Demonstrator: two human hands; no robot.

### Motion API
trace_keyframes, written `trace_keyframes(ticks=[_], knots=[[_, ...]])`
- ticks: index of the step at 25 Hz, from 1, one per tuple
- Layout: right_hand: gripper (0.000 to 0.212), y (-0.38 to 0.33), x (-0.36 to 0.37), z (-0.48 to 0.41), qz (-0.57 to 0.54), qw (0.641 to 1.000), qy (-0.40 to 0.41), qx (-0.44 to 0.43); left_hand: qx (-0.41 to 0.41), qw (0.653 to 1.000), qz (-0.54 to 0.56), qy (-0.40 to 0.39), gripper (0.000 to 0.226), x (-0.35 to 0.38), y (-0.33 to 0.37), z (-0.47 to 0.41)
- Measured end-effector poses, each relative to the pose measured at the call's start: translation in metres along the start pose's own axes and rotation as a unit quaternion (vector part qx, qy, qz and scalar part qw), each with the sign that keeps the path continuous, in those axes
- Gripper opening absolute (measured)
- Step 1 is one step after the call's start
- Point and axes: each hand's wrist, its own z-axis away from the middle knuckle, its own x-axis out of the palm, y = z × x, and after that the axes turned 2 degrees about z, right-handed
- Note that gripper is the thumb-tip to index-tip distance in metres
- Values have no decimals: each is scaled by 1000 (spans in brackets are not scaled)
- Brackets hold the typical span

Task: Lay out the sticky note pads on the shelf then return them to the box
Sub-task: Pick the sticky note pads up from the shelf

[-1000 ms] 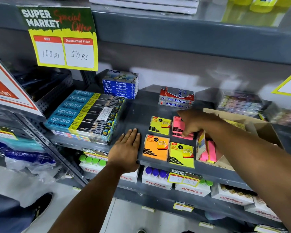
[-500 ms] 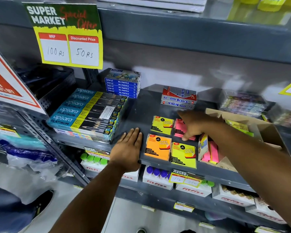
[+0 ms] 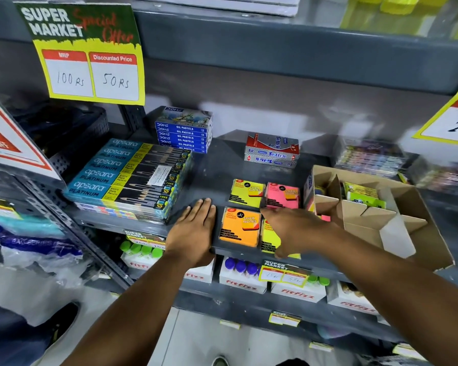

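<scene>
Four sticky note pads were laid in a square on the grey shelf (image 3: 222,165): a yellow pad (image 3: 246,192) and a pink pad (image 3: 282,195) behind, an orange pad (image 3: 239,227) and a second yellow pad (image 3: 270,237) in front. The cardboard box (image 3: 397,220) stood just beside them. The right hand (image 3: 296,228) was held palm-down over the front yellow pad, fingers loosely spread, gripping nothing. The left hand (image 3: 193,231) was pressed flat beside the orange pad, fingers together.

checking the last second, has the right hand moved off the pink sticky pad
Yes. The right hand has come toward the shelf's front edge, off the pink pad, and now covers the front yellow pad beside the orange pad.
</scene>
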Motion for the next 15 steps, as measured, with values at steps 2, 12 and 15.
trace_keyframes(ticks=[2,12,15], knots=[[86,1,-8,5,-2,1000,-24,-4,6,1000,-7,-23,76,2,0,0],[104,8,-73,-83,-123,987,101,2,12,999,-29,-35,103,-1,-2,4],[90,9,-59,-106,-97,993,73,7,12,999,-31,-41,103,-1,-2,3]])
